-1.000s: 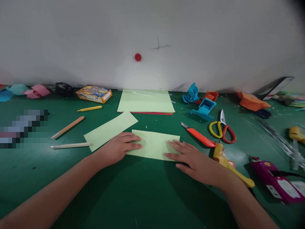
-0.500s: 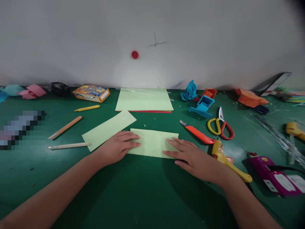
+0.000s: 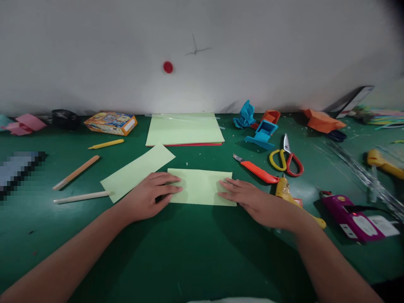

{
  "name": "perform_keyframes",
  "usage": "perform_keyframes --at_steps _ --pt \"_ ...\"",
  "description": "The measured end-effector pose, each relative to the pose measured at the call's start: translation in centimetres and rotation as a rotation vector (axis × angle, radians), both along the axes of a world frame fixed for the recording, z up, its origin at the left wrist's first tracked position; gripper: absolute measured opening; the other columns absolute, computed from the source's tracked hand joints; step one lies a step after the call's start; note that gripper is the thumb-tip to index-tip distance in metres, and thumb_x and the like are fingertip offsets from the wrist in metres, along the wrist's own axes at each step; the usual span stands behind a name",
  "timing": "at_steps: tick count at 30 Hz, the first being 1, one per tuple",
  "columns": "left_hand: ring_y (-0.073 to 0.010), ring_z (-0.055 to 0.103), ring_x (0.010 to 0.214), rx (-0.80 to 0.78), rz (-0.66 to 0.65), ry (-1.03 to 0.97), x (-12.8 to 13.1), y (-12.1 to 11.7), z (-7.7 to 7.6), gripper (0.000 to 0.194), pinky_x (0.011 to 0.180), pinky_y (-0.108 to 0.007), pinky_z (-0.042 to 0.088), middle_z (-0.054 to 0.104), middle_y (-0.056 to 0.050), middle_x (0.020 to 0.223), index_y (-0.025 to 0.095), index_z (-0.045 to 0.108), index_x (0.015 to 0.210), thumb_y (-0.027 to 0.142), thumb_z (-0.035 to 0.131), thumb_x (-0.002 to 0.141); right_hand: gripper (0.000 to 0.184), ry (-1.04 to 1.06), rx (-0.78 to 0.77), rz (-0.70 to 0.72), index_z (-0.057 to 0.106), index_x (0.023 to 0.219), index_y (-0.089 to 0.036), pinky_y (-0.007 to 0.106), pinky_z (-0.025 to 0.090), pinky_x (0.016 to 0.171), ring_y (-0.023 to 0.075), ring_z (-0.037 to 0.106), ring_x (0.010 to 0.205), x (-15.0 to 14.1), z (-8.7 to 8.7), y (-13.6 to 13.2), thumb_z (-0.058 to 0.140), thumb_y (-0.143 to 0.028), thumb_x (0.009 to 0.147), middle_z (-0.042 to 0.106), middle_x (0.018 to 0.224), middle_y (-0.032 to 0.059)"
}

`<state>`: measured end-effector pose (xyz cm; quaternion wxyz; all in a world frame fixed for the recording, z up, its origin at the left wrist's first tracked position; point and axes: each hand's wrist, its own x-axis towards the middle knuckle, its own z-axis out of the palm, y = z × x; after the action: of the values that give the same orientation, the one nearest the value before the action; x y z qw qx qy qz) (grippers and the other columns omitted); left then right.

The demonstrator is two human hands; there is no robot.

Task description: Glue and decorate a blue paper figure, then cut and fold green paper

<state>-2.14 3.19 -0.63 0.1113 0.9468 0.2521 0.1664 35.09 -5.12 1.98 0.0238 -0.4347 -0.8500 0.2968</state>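
Item: one pale green paper rectangle [image 3: 200,187], lying flat between and beneath my two hands, its long side running from one to the other. Left hand [image 3: 148,193]: palm down, fingers extended and slightly apart, fingertips resting on the rectangle's left end. Right hand [image 3: 252,200]: palm down, fingers loosely spread, tips on the right end; I pinch nothing with either.

Just beyond my left hand: a second pale green strip [image 3: 139,170], set aslant. To the left of that hand: an off-white stick [image 3: 80,198], its right tip touching the strip's lower corner; an orange stick [image 3: 77,172], apart from it. Farther out on that side: a slim yellow marker-like stick [image 3: 106,144] and a printed orange carton [image 3: 110,123].

Ahead of both hands: a stack of pale green sheets [image 3: 184,129], red edge showing underneath.

Near my right hand, beyond its fingers: an orange-handled utility knife [image 3: 259,171], blade bare; scissors [image 3: 286,145] with one yellow and one red handle. Partly hidden behind my right wrist: a yellow glue gun [image 3: 284,189]. Farther right: a magenta extension socket [image 3: 350,216]. Beneath everything: a green tabletop [image 3: 189,252].
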Motion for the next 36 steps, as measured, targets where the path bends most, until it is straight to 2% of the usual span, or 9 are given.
perform_keyframes --at_steps 5,10,17,25,36 --pt "-0.0244 0.059 0.127 -0.014 0.01 0.004 -0.1 0.0 -0.1 0.032 0.108 -0.044 0.044 0.066 -0.002 0.14 0.031 0.071 0.125 0.023 0.051 0.102 0.086 0.063 0.007 0.004 0.045 0.157 -0.031 0.051 0.021 0.129 0.0206 0.019 0.158 0.6 -0.6 0.2 0.035 0.004 0.079 0.028 0.169 -0.0048" --pt "-0.0252 0.059 0.127 -0.022 0.015 0.008 0.0 0.0 0.0 0.032 0.108 -0.045 0.044 0.066 -0.003 0.14 0.031 0.071 0.125 0.023 0.051 0.101 0.089 0.108 0.035 -0.009 0.047 0.155 -0.034 0.052 0.022 0.128 0.0209 0.022 0.157 0.8 -1.2 0.2 0.036 0.005 0.075 0.032 0.167 -0.0069" --pt "-0.0272 0.055 0.131 0.0 0.034 0.03 0.3 -0.3 0.4 0.032 0.11 -0.048 0.042 0.065 -0.003 0.14 0.03 0.072 0.122 0.023 0.049 0.1 0.082 0.064 0.026 0.004 0.047 0.155 -0.03 0.053 0.023 0.128 0.0214 0.02 0.158 0.5 -0.8 0.3 0.035 0.004 0.082 0.031 0.168 -0.0039" --pt "-0.0303 0.044 0.143 0.024 0.063 0.081 0.2 -0.4 0.3 0.031 0.113 -0.051 0.037 0.055 -0.001 0.153 0.031 0.072 0.119 0.023 0.049 0.099 0.068 0.032 -0.009 -0.012 0.048 0.154 -0.032 0.051 0.022 0.128 0.0214 0.02 0.158 0.1 -0.1 0.3 0.034 -0.003 0.095 0.029 0.168 -0.005" --pt "-0.0303 0.045 0.143 -0.008 0.083 0.09 0.1 -0.1 0.3 0.032 0.114 -0.051 0.037 0.053 -0.001 0.155 0.033 0.073 0.12 0.026 0.05 0.099 0.055 0.094 -0.032 -0.05 0.051 0.152 -0.036 0.051 0.021 0.129 0.0231 0.022 0.157 0.0 0.5 0.0 0.037 -0.015 0.104 0.032 0.167 -0.0049"
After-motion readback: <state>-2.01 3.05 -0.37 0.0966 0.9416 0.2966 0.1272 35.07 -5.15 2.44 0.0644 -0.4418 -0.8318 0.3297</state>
